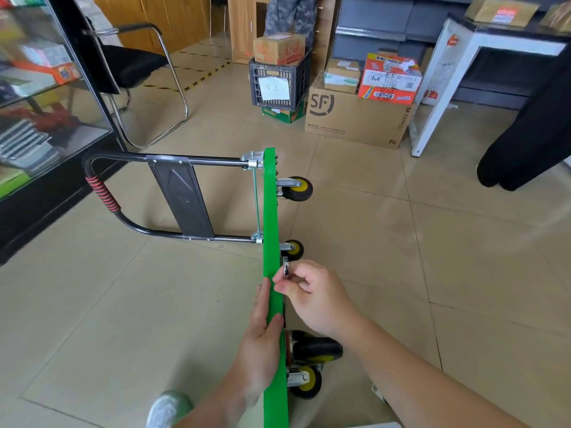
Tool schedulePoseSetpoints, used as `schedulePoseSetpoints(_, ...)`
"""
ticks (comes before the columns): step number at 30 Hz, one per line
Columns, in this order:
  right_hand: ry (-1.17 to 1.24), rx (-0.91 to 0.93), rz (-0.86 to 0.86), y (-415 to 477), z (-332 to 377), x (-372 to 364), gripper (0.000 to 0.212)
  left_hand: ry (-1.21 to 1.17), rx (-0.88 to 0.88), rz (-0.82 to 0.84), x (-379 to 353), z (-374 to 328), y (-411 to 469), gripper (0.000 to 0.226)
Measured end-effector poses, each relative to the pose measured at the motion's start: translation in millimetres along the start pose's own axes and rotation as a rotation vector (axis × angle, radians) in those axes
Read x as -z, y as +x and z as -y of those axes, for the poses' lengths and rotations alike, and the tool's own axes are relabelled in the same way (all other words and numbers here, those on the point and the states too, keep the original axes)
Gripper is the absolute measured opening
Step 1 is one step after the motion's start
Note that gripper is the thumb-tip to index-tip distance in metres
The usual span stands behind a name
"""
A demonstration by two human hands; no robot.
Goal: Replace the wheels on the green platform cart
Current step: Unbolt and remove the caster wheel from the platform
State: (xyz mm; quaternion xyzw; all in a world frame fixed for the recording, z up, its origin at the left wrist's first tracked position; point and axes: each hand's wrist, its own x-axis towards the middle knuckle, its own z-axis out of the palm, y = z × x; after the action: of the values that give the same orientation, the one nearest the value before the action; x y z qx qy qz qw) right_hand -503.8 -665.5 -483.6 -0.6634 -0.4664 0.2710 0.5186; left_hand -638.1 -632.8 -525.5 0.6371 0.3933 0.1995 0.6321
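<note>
The right grip is pinching a small metal part between thumb and forefinger, against the underside of the cart. The left grip is holding the deck's top edge, fingers flat on its left face, thumb lying over the edge. The cart is standing on its side on the floor, its handle reaching left and its wheels sticking out right.

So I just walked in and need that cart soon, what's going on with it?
A person has the green platform cart stood on its edge on the floor. The left hand holds the deck while the right hand pinches a small metal part against its underside. Four wheels show on that side.
</note>
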Motion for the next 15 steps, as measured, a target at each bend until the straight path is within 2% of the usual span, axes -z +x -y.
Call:
schedulePoseSetpoints(10, 0.031, -0.057, 0.042, 4, -7, -3, 0.023, -0.052, -0.021, -0.066, -6, 8, 0, 0.061)
schedulePoseSetpoints(13, 0.013, -0.047, 0.028, -3, -5, -2, 0.027, -0.025, -0.038, -0.055, -5, 9, 0, 0.059)
schedulePoseSetpoints(15, -0.031, -0.01, 0.046, -16, -3, -5, 0.021, -0.019, -0.047, -0.055, -5, 10, 0, 0.054)
